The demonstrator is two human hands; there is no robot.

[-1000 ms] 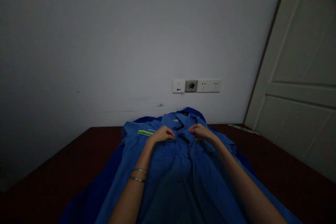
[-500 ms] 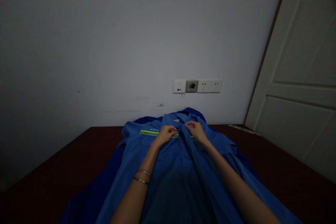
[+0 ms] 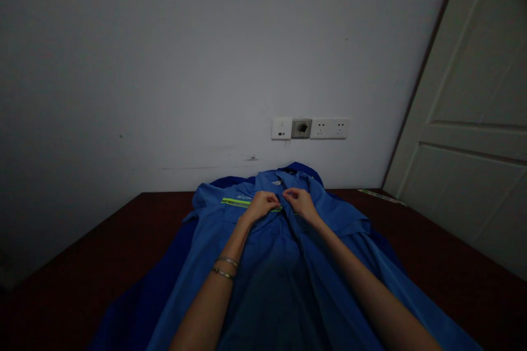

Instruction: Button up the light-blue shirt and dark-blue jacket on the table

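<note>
A light blue work shirt point(image 3: 267, 263) lies front up, its collar toward the wall and a yellow-green stripe point(image 3: 235, 202) across the chest. My left hand point(image 3: 262, 205) pinches the shirt's front edge at chest height, just below the collar. Close beside it, my right hand point(image 3: 300, 202) pinches the opposite front edge. Only a narrow gap separates the fingertips of both hands. Any button under the fingers is too small or hidden to make out. Beneath the shirt a darker blue garment point(image 3: 140, 296) shows along the left side and behind the collar.
The garments lie on a dark red tabletop point(image 3: 102, 241) that meets a pale wall point(image 3: 185, 66). Several switch and socket plates point(image 3: 329, 129) sit on the wall behind the collar. A panelled door point(image 3: 465, 148) stands at the right, with a thin printed strip point(image 3: 381, 196) near it.
My right hand has moved left, bringing its front edge over toward my left hand. My left hand has shifted slightly right. The two shirt edges are now closer together.
</note>
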